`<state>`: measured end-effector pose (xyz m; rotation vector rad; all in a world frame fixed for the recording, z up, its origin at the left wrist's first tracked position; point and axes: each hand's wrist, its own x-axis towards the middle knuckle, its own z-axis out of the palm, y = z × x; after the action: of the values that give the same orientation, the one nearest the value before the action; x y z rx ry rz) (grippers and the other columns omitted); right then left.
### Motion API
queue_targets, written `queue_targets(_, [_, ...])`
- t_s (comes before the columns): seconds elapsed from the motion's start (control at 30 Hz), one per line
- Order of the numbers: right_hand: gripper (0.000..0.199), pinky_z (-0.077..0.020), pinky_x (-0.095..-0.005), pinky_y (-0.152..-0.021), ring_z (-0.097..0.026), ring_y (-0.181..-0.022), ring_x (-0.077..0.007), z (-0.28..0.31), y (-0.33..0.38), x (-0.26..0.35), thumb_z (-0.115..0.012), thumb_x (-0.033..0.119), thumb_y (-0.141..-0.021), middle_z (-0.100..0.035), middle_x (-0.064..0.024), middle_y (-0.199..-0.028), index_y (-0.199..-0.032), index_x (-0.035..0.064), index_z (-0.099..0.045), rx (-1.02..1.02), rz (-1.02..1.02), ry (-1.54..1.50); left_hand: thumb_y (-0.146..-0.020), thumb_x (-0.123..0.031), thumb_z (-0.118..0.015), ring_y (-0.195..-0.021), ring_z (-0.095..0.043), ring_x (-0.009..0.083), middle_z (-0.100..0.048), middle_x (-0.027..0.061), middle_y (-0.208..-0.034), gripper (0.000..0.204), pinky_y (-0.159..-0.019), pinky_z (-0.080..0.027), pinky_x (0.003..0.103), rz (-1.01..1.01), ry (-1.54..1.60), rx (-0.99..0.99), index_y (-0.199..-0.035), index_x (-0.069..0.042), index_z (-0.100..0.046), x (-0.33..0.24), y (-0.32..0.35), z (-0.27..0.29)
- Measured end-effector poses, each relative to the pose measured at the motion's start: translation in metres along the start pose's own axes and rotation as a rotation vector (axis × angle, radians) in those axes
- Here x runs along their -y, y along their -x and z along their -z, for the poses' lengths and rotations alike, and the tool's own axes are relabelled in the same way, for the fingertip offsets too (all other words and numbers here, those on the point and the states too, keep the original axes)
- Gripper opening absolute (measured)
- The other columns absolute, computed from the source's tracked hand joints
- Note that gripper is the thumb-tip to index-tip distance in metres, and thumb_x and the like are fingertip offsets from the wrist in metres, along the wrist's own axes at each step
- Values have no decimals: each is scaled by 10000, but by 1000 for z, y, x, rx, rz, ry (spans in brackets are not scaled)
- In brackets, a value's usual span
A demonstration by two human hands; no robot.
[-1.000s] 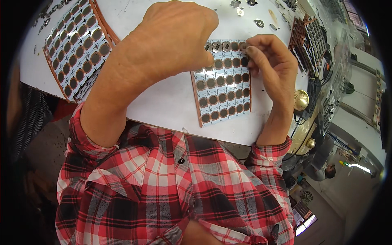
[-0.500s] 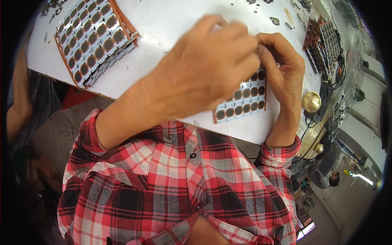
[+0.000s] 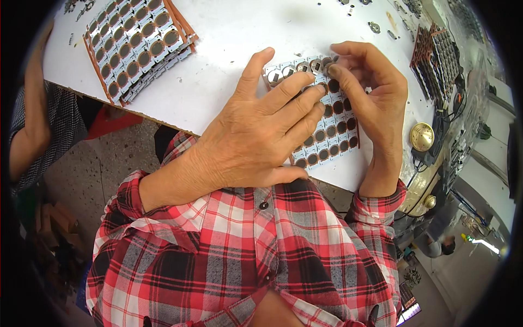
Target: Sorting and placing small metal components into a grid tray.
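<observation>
A white panel (image 3: 333, 136) with rows of round brown-rimmed holes lies on the white table (image 3: 229, 38) in front of me. Small metal discs (image 3: 283, 72) sit in its top row. My left hand (image 3: 261, 131) lies flat across the panel's left part, fingers spread and pressing it down. At the panel's top right corner, my right hand (image 3: 373, 92) pinches a small round metal disc (image 3: 328, 64) between thumb and fingertips. My palm hides much of the panel.
A stack of similar panels (image 3: 136, 46) lies at the table's far left. A dark rack of parts (image 3: 441, 54) stands at the right, with a brass round object (image 3: 422, 136) near the table edge. Another person's arm (image 3: 27, 136) is at the left.
My left hand has slid down and across the panel, uncovering its top row. My right hand stays at the panel's top right corner, still pinching.
</observation>
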<state>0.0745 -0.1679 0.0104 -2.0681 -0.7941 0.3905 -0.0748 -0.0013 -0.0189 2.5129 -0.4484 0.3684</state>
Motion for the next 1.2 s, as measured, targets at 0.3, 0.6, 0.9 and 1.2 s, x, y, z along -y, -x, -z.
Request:
queue_targets(0.3, [105, -501, -195, -688, -653, -779, -44, -1, 1, 1, -738, -1, -918, -732, -1, -881, -1022, -10, -727, 12, 28, 75, -647, -679, -736, -1352, -520, 320, -613, 149, -1373, 879, -1125, -327, 709, -28, -18, 55, -1222, -16, -697, -1, -2, 4])
queue_targets(0.6, [123, -508, -193, -682, -650, -769, -45, -4, 0, -6, -744, -5, -916, -722, 0, -877, -1035, -15, -720, -92, -50, 9, -606, -618, -800, -1352, -524, 318, -614, 154, -1379, 880, -1141, -343, 671, 11, 22, 47, -1228, -5, -691, -2, -2, 3])
queue_targets(0.9, [113, -508, -194, -694, -647, -778, -46, -2, -3, -9, -724, -24, -928, -715, 1, -886, -1041, -17, -730, -47, 52, 61, -590, -589, -815, -1374, -507, 325, -605, 156, -1398, 882, -1147, -335, 674, 20, 45, 61, -1236, -1, -685, -3, -4, 4])
queue_targets(1.2, [148, -476, -185, -716, -608, -825, -36, 8, -6, -19, -696, -30, -946, -681, 14, -906, -1082, -10, -748, 95, 89, -62, -670, -594, -770, -1384, -497, 357, -590, 184, -1402, 851, -1149, -313, 679, -2, 22, 59, -1245, 24, -665, -2, -5, 6])
